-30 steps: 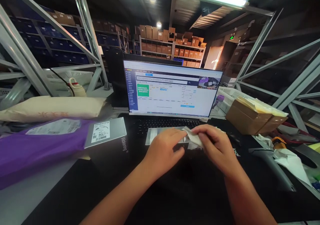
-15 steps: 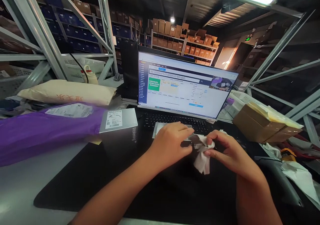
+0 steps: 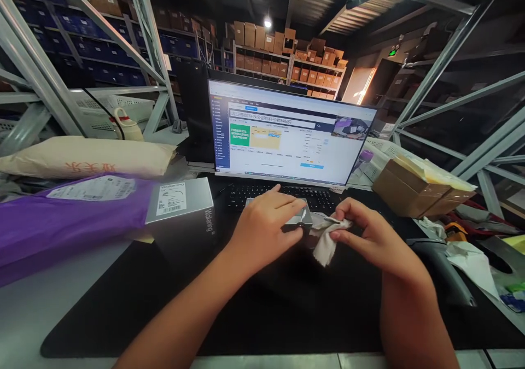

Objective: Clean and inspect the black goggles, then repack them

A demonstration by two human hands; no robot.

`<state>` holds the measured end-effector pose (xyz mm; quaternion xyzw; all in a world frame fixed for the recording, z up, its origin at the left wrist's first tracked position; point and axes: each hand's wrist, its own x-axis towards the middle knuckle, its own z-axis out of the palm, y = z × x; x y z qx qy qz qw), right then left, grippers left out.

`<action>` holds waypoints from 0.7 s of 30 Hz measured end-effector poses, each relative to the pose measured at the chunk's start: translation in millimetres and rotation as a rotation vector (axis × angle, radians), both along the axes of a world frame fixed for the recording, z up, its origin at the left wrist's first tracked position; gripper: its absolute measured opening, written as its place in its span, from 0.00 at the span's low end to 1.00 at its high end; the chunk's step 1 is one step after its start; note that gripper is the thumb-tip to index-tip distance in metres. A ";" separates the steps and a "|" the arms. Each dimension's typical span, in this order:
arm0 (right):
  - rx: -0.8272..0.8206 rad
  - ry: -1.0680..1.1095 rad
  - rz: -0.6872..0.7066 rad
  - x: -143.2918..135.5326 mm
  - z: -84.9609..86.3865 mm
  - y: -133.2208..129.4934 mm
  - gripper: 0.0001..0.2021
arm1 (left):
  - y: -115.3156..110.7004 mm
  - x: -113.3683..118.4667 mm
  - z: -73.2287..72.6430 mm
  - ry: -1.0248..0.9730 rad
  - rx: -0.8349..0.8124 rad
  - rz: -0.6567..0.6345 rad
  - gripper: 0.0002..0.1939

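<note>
In front of the keyboard (image 3: 235, 197), my left hand (image 3: 264, 227) reaches over a small silvery, clear-looking object (image 3: 301, 216), thumb below and fingers above it. What exactly the object is, I cannot make out, since the hand covers much of it. My right hand (image 3: 361, 229) pinches a crumpled whitish cloth (image 3: 326, 246) between thumb and fingers, just right of that object. The cloth hangs down over the black desk mat (image 3: 287, 314). A silver box with a white label (image 3: 180, 199) rests left of my hands.
Behind the keyboard stands a lit monitor (image 3: 283, 134). Purple package (image 3: 77, 210) and cream bag (image 3: 86, 156) lie at left. Cardboard boxes (image 3: 410, 188) sit at right, with a dark scanner-like device (image 3: 445, 270) and white cloth (image 3: 471, 262) nearer me.
The view has shifted, with the monitor and boxes now further left in the picture. My left fingers have spread over the silvery object. My right hand still pinches the cloth, which hangs at a different slant.
</note>
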<state>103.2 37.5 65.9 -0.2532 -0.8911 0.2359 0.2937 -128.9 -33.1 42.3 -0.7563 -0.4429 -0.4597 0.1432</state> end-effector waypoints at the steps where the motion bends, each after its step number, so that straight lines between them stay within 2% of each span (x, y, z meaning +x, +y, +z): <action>1: -0.017 -0.002 0.026 1.5 0.7 0.5 0.09 | 0.0 -0.6 0.4 -0.012 -0.021 -0.010 0.17; 4: -0.052 0.006 -0.014 -7.8 -2.4 -8.8 0.10 | 1.1 3.3 -1.2 0.003 -0.062 -0.035 0.16; 7: -0.014 -0.051 -0.200 -26.0 -8.5 -24.2 0.09 | 1.3 11.9 -4.5 0.089 -0.064 -0.047 0.11; 11: 0.047 -0.092 -0.358 -34.5 -10.5 -28.4 0.15 | 0.8 17.3 -7.4 0.123 -0.040 -0.067 0.13; 14: 0.089 0.025 -0.357 -25.5 -7.3 -18.5 0.13 | 2.2 13.2 -7.1 0.102 -0.036 -0.050 0.11; 18: 0.168 0.169 -0.250 -8.5 -2.6 -4.9 0.01 | 2.9 6.3 -4.4 0.082 -0.024 -0.035 0.16; 21: 0.212 0.262 -0.260 1.8 1.8 -1.2 0.03 | 1.5 4.5 -2.6 0.074 0.000 -0.024 0.17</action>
